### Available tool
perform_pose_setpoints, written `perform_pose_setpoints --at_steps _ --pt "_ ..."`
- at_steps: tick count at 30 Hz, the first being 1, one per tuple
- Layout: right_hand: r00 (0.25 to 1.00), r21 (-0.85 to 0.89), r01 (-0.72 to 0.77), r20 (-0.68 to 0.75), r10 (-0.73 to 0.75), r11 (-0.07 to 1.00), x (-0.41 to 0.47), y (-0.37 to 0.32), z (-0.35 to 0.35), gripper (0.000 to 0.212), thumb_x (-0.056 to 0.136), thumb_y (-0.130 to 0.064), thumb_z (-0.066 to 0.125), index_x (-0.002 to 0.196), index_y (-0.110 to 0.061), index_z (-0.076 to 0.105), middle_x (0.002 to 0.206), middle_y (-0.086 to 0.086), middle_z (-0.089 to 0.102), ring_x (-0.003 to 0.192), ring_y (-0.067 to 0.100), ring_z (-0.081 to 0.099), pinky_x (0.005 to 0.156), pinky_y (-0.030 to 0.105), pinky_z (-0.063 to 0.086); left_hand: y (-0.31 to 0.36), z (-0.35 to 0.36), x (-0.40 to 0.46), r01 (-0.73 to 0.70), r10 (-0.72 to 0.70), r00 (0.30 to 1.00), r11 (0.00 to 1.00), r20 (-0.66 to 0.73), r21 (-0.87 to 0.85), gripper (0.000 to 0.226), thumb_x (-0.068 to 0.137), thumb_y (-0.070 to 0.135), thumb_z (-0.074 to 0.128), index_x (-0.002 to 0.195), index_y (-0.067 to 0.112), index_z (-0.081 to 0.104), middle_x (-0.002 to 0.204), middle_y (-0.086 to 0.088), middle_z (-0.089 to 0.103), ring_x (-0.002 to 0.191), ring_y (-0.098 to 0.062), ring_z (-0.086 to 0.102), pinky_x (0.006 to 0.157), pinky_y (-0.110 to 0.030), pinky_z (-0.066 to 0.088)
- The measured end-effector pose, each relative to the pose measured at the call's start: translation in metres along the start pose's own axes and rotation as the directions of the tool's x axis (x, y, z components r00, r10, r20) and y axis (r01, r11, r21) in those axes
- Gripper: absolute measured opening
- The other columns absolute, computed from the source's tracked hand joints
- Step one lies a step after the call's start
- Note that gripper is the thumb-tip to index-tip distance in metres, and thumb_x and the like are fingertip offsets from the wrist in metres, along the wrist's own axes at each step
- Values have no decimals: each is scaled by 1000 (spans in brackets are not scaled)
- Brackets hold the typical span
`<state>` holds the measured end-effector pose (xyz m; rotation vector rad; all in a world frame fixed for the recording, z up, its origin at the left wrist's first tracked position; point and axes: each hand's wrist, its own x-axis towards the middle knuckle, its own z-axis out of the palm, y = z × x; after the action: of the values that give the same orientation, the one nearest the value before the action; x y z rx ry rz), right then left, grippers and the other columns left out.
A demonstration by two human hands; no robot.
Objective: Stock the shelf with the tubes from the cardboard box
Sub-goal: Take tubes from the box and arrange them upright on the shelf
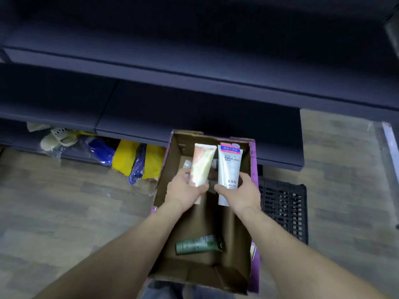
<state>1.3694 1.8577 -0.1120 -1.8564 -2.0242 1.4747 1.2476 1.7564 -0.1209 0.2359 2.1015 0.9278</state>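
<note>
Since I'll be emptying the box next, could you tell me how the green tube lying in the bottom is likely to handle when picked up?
The green tube lies flat on its side in the cardboard box, so it probably won't roll far. It looks like a soft plastic squeeze tube, so likely light and slightly yielding. Its surface seems smooth, perhaps a little slippery.

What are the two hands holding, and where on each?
Left hand grips the peach-green tube near its lower end; right hand grips the white Facial tube around its lower half.
</note>
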Motion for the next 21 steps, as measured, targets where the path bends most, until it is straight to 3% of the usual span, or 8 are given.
perform_pose_setpoints --at_steps 5,11,16,21 --pt "993 61 120 2 -121 991 -20 -37 -38 71 76 -35 82 137 -23 47 121 1 60 102 18 58 60 22 44 52 -17 -28 -123 131 988 988 -84 98 57 68 24 81 119 25 56 95 7 63 89 -17 62 83 -36 54" --pt "960 59 280 -49 -277 958 -44 -90 -79 70 74 -29 80 135 -24 47 122 1 60 108 21 58 88 36 52 113 -42 -70 -250 280 936 955 -211 157 54 65 33 83 108 25 51 92 9 60 85 -15 59 75 -33 52" --pt "909 90 410 -119 -399 908 -67 -137 -110 70 70 -30 80 130 -25 45 112 -2 61 97 18 62 82 40 57 160 -73 -107 -314 364 874 929 -323 197 55 63 44 81 104 29 48 89 12 60 84 -14 62 71 -34 52" --pt "806 115 581 -217 -550 806 -97 -193 -138 71 70 -41 82 127 -27 44 109 -7 60 92 10 60 71 30 51 206 -116 -143 -403 455 775 890 -438 212 58 62 48 80 106 28 48 95 14 60 85 -11 62 70 -33 51"
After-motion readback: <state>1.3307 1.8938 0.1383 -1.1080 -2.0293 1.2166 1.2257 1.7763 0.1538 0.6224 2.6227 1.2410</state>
